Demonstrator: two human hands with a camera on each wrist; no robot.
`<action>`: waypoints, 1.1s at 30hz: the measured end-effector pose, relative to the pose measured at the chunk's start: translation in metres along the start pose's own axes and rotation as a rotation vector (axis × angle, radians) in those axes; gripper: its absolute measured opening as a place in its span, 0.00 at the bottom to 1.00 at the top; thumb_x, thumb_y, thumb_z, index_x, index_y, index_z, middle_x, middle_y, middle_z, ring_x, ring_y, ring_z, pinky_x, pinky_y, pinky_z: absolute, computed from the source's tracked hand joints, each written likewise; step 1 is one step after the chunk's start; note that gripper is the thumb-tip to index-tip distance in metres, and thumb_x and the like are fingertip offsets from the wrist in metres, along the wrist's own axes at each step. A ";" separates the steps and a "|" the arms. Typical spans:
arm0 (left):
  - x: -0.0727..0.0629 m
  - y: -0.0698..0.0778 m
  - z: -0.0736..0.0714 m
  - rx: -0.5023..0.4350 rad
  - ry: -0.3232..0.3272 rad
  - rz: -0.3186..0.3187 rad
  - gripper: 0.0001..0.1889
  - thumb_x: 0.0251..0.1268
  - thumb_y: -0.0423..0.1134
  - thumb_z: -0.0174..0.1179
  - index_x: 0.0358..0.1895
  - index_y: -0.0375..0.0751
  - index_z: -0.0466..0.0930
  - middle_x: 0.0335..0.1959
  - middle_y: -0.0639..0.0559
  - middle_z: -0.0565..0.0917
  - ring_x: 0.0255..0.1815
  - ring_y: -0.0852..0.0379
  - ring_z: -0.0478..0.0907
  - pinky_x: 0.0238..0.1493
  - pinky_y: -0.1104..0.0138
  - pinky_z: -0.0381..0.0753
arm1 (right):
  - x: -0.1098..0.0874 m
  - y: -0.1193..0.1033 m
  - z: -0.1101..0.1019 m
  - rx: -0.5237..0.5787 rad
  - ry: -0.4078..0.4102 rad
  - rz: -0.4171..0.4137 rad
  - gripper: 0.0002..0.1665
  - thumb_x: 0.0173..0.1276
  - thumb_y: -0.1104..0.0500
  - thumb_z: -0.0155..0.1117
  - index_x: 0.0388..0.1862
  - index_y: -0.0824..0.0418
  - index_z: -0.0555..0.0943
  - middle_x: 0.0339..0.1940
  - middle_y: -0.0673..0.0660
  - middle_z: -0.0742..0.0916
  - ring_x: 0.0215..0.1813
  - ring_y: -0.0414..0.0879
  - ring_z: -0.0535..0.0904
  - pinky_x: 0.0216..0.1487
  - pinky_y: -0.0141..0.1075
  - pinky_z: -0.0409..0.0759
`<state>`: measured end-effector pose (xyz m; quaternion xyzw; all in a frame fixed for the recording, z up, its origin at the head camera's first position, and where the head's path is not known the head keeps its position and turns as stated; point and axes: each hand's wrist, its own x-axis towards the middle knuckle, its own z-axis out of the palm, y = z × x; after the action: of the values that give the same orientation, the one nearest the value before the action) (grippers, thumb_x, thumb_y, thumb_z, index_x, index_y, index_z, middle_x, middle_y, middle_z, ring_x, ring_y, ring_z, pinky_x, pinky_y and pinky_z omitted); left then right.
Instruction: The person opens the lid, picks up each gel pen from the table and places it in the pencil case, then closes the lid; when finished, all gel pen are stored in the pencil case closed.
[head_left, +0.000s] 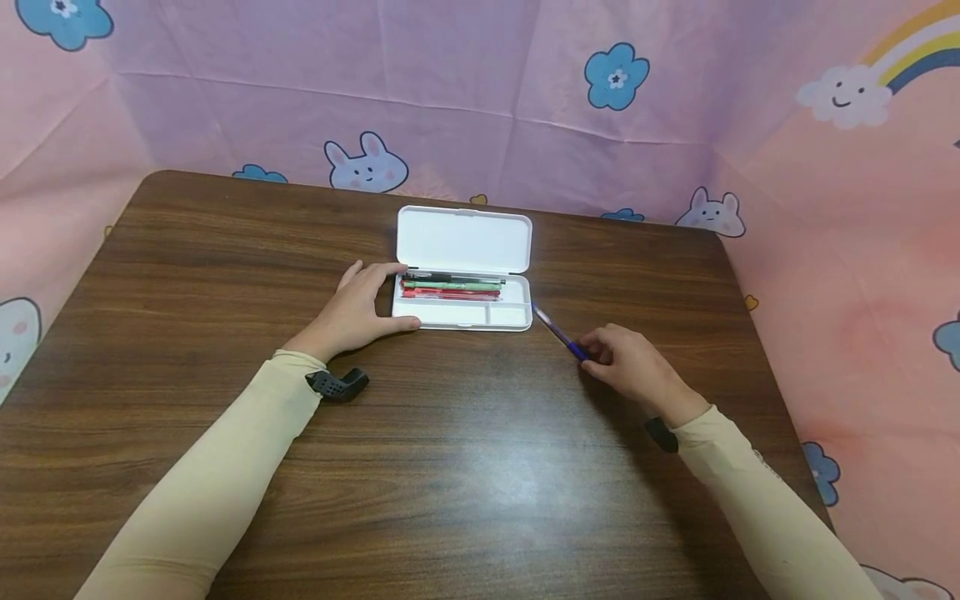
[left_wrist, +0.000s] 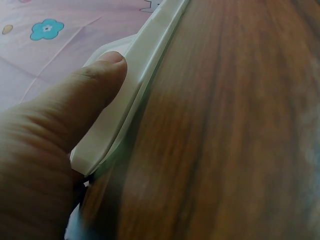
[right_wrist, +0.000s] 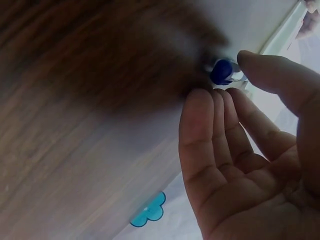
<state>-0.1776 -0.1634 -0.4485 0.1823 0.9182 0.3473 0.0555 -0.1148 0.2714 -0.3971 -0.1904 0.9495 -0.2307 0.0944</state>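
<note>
A white pencil case [head_left: 450, 314] lies on the table with its lid [head_left: 464, 239] raised at the back. Inside its rear compartment are a black pen [head_left: 450, 277], a green pen [head_left: 453, 286] and a red pen [head_left: 450, 294]. My left hand [head_left: 352, 310] grips the case's left end, thumb along the front wall and fingers at the hinge corner. To the right, my right hand [head_left: 633, 362] pinches the near end of a blue pen [head_left: 557, 330] between thumb and fingertips. That pen slants away toward the case's right front corner; its blue end [right_wrist: 221, 73] shows beyond the fingertips.
A dark wood-grain table [head_left: 450, 467] carries everything. Its back edge meets a pink and purple cloth [head_left: 465, 100] printed with flowers and rabbits, which also hangs along both sides. Black wrist straps sit on the left [head_left: 339, 385] and right [head_left: 662, 435] wrists.
</note>
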 end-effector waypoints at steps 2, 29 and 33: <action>0.000 0.000 0.000 0.004 -0.003 0.001 0.52 0.57 0.66 0.72 0.79 0.44 0.61 0.78 0.43 0.66 0.82 0.41 0.56 0.84 0.49 0.33 | -0.001 0.002 0.000 0.001 0.009 0.002 0.14 0.66 0.64 0.75 0.49 0.65 0.86 0.41 0.56 0.87 0.40 0.48 0.83 0.41 0.40 0.83; -0.002 -0.002 0.002 0.003 -0.006 -0.009 0.53 0.56 0.68 0.71 0.79 0.45 0.61 0.79 0.43 0.65 0.83 0.40 0.53 0.84 0.47 0.34 | 0.009 0.016 -0.022 -0.104 0.226 -0.020 0.10 0.74 0.67 0.65 0.51 0.63 0.87 0.44 0.59 0.88 0.40 0.52 0.82 0.40 0.47 0.81; -0.001 -0.002 0.001 0.004 -0.003 -0.004 0.53 0.56 0.69 0.71 0.79 0.45 0.61 0.79 0.43 0.65 0.82 0.40 0.53 0.84 0.48 0.34 | 0.027 0.000 -0.023 -0.093 0.270 -0.060 0.11 0.74 0.66 0.66 0.52 0.61 0.87 0.45 0.57 0.88 0.41 0.51 0.82 0.42 0.47 0.83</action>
<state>-0.1772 -0.1642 -0.4508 0.1812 0.9192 0.3451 0.0570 -0.1452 0.2700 -0.3795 -0.1902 0.9571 -0.2128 -0.0501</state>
